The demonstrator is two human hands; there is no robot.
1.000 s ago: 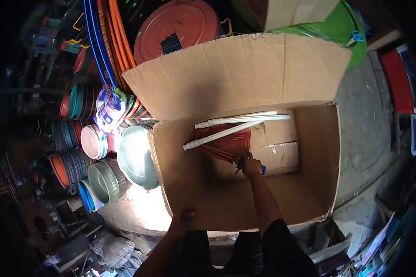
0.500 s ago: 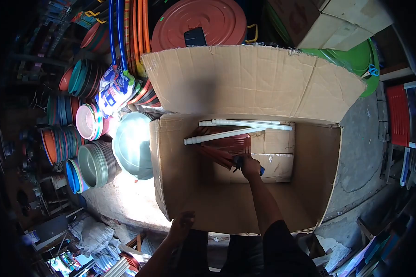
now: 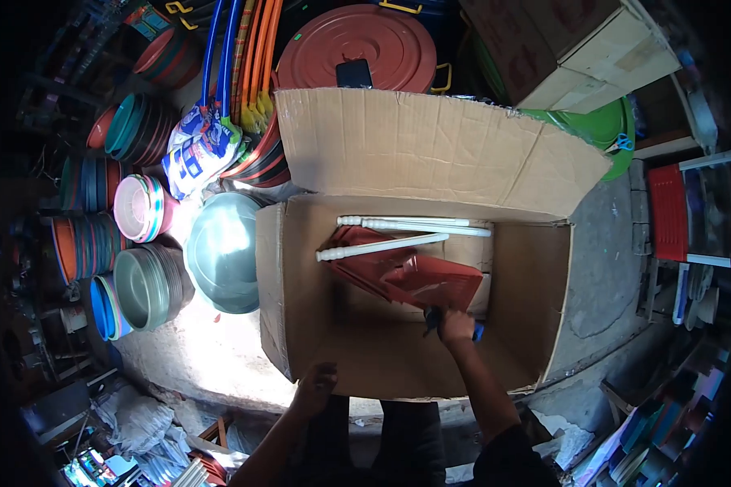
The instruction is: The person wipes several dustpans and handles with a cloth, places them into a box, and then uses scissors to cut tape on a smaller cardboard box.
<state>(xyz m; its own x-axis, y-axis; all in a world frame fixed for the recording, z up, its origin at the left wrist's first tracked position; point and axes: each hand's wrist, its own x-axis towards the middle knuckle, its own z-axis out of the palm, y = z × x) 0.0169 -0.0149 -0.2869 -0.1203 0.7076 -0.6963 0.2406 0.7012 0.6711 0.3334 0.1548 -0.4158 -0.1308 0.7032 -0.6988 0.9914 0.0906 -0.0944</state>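
An open cardboard box (image 3: 430,369) stands in front of me, its far flap folded back. Inside it lie white rods (image 3: 414,227) with ridged ends and dark red plastic pieces (image 3: 439,280). My right hand (image 3: 456,326) is closed around a dark blue and black object (image 3: 433,318) inside the box, close to the near edge of the red pieces. Too little of that object shows to name it. My left hand (image 3: 318,380) is at the near left rim of the box with its fingers curled; whether they hold anything is hidden.
Stacked basins (image 3: 223,252) and tubs stand to the left. Beyond the flap is a large red lid (image 3: 357,40) with a black phone (image 3: 353,74) on it. Another carton (image 3: 617,57) is at the upper right, and a red slatted item (image 3: 668,213) at the right.
My right hand has moved nearer to me and slightly right with the dark blue object. More of the red pieces now shows, spread further to the right. The whole view has shifted slightly.
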